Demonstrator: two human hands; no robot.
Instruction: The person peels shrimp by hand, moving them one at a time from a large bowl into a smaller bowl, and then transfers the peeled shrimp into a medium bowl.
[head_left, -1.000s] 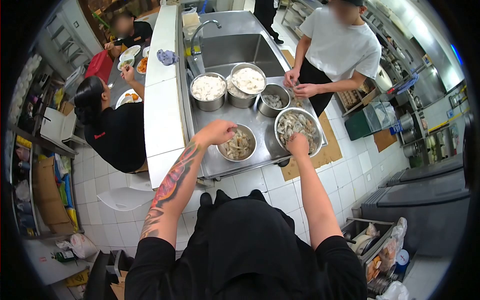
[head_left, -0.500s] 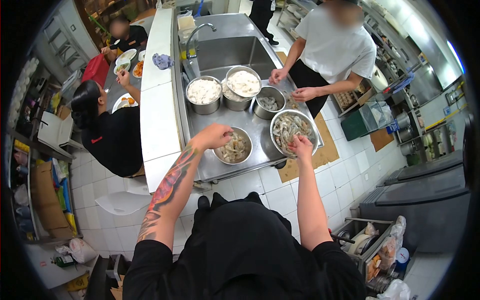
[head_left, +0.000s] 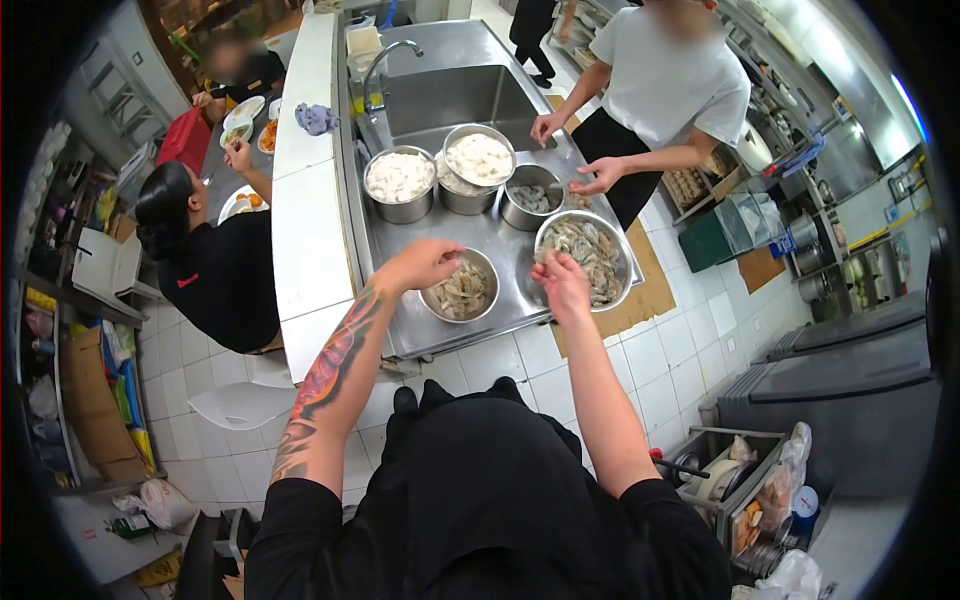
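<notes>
My left hand (head_left: 428, 264) is over the left rim of a small steel bowl (head_left: 492, 303) that holds greyish raw shrimp or shrimp shells. Its fingers are pinched together, and what they hold, if anything, is hidden. At the left rim of a larger steel bowl (head_left: 627, 278) heaped with raw shrimp (head_left: 598, 262) is my right hand (head_left: 563, 287). Those fingers are closed on what looks like a shrimp, mostly covered by the fingertips. Both bowls are at the near end of a steel sink counter (head_left: 400, 325).
Steel pots of white contents (head_left: 400, 177) and a pot of grey shrimp (head_left: 530, 197) are behind the bowls. Beyond lies a sink basin (head_left: 455, 105) with a faucet (head_left: 385, 65). A co-worker in a white shirt (head_left: 670, 80) stands right; a tiled ledge (head_left: 308, 230) runs left.
My right hand has moved left from over the shrimp to the large bowl's left rim. My left hand stays by the small bowl. The co-worker's hands have moved apart, one opening.
</notes>
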